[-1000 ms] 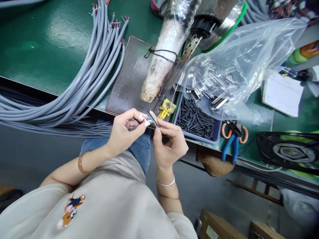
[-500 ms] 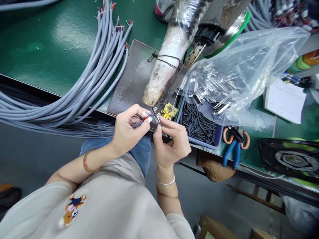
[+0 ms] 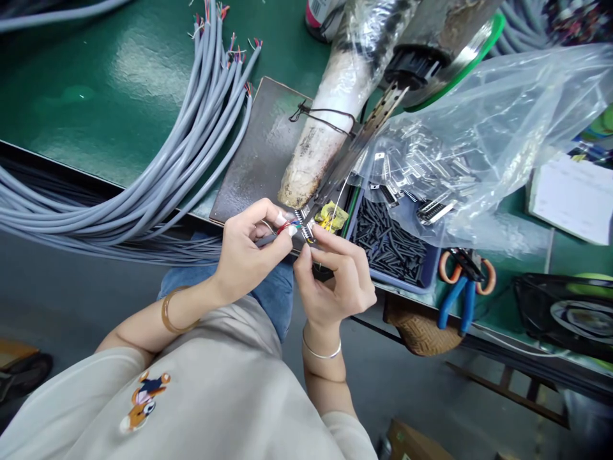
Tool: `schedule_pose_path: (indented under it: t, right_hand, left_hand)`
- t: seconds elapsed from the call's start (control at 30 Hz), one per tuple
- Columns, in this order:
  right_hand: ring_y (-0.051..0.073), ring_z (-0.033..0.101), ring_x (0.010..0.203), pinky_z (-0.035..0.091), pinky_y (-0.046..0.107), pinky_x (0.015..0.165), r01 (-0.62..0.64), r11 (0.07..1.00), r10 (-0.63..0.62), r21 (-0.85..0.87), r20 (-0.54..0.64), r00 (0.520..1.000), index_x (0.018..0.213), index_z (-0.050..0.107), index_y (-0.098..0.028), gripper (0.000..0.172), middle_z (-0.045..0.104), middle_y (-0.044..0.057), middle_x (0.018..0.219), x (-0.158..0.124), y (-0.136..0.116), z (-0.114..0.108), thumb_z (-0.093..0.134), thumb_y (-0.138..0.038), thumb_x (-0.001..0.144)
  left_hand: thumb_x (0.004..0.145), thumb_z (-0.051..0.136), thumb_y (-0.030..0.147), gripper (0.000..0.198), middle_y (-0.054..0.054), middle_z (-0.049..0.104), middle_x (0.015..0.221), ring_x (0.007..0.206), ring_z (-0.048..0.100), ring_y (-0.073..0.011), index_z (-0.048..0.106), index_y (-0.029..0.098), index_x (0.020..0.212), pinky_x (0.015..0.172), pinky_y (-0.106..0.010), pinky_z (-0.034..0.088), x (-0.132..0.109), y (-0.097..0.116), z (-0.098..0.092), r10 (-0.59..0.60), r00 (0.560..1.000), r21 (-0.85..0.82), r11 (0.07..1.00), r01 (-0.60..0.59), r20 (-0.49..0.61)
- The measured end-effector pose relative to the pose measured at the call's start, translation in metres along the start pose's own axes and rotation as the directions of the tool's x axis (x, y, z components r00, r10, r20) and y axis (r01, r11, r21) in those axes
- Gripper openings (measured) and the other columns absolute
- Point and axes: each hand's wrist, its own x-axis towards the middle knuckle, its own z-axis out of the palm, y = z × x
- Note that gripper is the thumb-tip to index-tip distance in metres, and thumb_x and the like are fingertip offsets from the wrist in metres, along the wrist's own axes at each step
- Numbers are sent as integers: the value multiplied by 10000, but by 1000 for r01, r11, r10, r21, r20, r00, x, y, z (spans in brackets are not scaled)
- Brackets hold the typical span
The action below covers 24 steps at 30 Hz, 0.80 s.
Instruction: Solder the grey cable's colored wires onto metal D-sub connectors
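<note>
My left hand [image 3: 246, 249] pinches the stripped end of a grey cable, where thin coloured wires [image 3: 288, 225] fan out between thumb and forefinger. My right hand [image 3: 335, 275] has its thumb and fingers closed on the lower end of a small metal multi-pin connector [image 3: 304, 225]. The wire tips meet the connector's row of pins; which pins they touch is too small to tell. Right above the connector is the tip of a soldering iron [image 3: 330, 182], slanting down beside a wrapped white tube [image 3: 311, 153]. A yellow sponge [image 3: 334, 216] lies just beyond my right fingertips.
Bundled grey cables [image 3: 191, 147] curve over the table's left edge. A blue tray [image 3: 424, 278] of short black tubes stands right, partly under a clear bag [image 3: 502, 108] with connectors. Pliers [image 3: 457, 297] overhang the edge. A solder spool [image 3: 479, 54] is behind.
The whole view has shifted slightly, so the bench items sit further right. The connector has come up against the iron's tip, and both hands keep their pinch.
</note>
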Motion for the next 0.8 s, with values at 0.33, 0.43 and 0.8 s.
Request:
schedule_pose_path:
  t: [0.33, 0.43, 0.8]
  right_hand:
    - [147, 772, 834, 641, 267, 731, -70, 997, 70, 34, 1, 998, 863, 621, -236, 172, 804, 18, 986, -4, 0, 0, 748, -121, 865]
    - [151, 767, 840, 637, 288, 748, -151, 984, 151, 94, 7, 989, 848, 626, -229, 165, 798, 11, 965, -2, -1, 0, 737, -108, 869]
    - [153, 760, 857, 626, 298, 763, -119, 988, 118, 97, 9, 993, 848, 633, -230, 171, 796, 5, 982, 1, 3, 3, 747, -103, 857]
  left_hand:
    - [776, 727, 219, 143, -16, 672, 794, 701, 632, -99, 597, 171, 742, 634, -191, 534, -3, 0, -4, -86, 995, -102, 991, 92, 54]
    - [764, 735, 204, 128, -21, 690, 793, 622, 589, -81, 614, 167, 743, 553, -178, 482, -3, -1, -4, -69, 995, -77, 994, 74, 65]
    - [760, 715, 184, 143, 0, 652, 731, 505, 458, -49, 578, 173, 721, 439, -171, 347, 1, 0, -4, -58, 997, -26, 998, 60, 59]
